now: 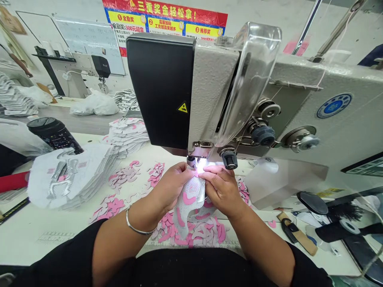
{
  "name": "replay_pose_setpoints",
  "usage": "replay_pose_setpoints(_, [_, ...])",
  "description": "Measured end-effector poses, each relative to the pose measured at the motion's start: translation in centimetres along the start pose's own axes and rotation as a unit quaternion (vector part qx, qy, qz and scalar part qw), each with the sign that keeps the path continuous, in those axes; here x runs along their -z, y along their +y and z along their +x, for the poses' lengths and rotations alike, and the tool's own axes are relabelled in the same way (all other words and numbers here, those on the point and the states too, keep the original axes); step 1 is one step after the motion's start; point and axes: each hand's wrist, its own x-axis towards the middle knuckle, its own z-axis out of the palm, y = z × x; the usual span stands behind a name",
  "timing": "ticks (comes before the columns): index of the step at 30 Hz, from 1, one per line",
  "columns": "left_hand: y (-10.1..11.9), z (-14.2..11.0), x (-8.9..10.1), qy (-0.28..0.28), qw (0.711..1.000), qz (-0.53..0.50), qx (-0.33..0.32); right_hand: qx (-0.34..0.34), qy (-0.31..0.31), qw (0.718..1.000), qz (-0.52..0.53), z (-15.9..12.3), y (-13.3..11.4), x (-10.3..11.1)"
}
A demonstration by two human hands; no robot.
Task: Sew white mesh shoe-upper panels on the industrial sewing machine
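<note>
Under the lit needle area of a sewing machine (215,79) lies a grey mesh shoe upper (191,189) with pink patches. My left hand (172,185) pinches its left edge close to the presser foot (191,160). On the other side my right hand (223,185) has its fingers closed on the upper, thumb and forefinger near the bright light. The upper's lower end hangs over a heap of pink and grey cut pieces (206,233). Glare hides the exact stitching spot.
To the left stand a stack of white-grey shoe pieces (72,175), a dark tumbler (55,131) and more piled uppers (128,133). Small pink piles (110,207) lie between. At right are a tan strap (299,235) and a black brush (344,209). Another sewing machine (77,71) stands behind.
</note>
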Motion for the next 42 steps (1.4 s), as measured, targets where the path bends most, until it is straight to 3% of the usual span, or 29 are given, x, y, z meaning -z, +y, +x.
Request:
replay_pose_setpoints(19, [-0.1,-0.4,1.1,-0.015,1.000,0.011,0.022,-0.012,-0.034,0.999,-0.016,0.0,0.2,0.1])
replay_pose_setpoints(28, [-0.3,-0.4,1.4,-0.021,0.999,0.045,-0.001,-0.030,-0.056,0.997,0.033,0.3,0.8,0.1])
replay_pose_setpoints(42, [0.8,0.1,3.1,-0.028,0.994,0.103,-0.015,-0.061,-0.081,0.994,-0.043,0.1,-0.7,0.3])
